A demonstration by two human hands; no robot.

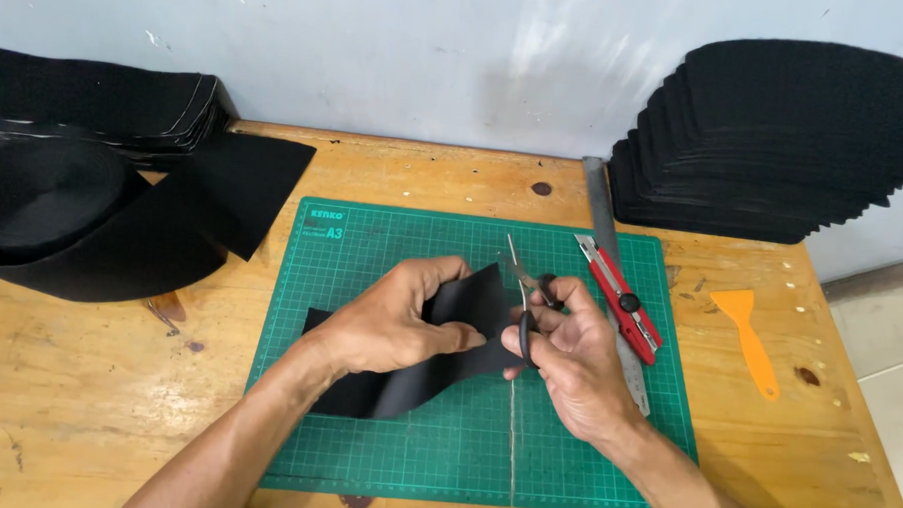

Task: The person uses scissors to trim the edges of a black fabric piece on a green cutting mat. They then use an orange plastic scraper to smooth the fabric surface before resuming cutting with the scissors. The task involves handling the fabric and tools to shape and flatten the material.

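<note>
The left hand (389, 322) pinches a black strip (449, 334), fingers curled over its upper edge and thumb pressed on its face, lifting that end off the mat while the rest trails down and left onto the mat. Just right of it, the right hand (573, 358) has its fingers through the black handles of the scissors (525, 292); the blades point away, towards the wall, slightly parted, right at the strip's right edge. Whether the blades are on the fabric cannot be told.

Both hands work over the middle of a green cutting mat (365, 451), which lies on a wooden table (86, 391). On the mat's right side lies a red knife (620, 300), resting along a steel ruler (603, 209) that runs from the far edge towards the near right. Further right, off the mat, lies an orange scraper (751, 340). At the far right a stack of black cut pieces (775, 145) leans by the wall. At the far left sits a black roll (43, 210), its loose end spread towards the mat, with flat black sheets (97, 101) behind it.
</note>
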